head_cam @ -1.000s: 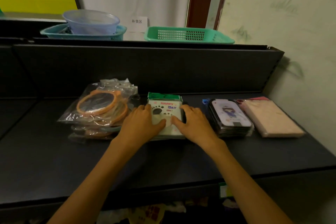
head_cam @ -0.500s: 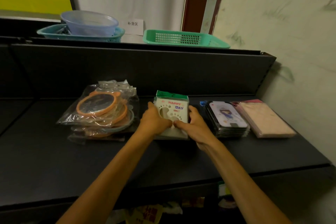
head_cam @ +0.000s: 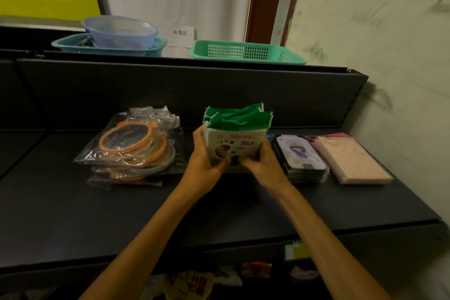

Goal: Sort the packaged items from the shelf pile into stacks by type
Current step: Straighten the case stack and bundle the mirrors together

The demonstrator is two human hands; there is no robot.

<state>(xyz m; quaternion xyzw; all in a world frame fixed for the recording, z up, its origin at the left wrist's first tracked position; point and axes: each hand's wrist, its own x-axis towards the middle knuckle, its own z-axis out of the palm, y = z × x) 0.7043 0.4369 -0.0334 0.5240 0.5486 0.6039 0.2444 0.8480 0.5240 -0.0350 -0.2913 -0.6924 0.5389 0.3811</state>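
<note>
Card packs (head_cam: 235, 143) white, green tops, paw prints; hoops (head_cam: 132, 140) orange; shelf (head_cam: 73, 214) black.

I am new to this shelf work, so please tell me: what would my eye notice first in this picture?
First, the two hands at the middle of the dark shelf: the left hand and right hand grip a bundle of white packets with green tops, tilted up on edge. To its left lies a pile of orange-rimmed rings in clear bags; to its right, a stack of phone cases and a pink flat pack.
</note>
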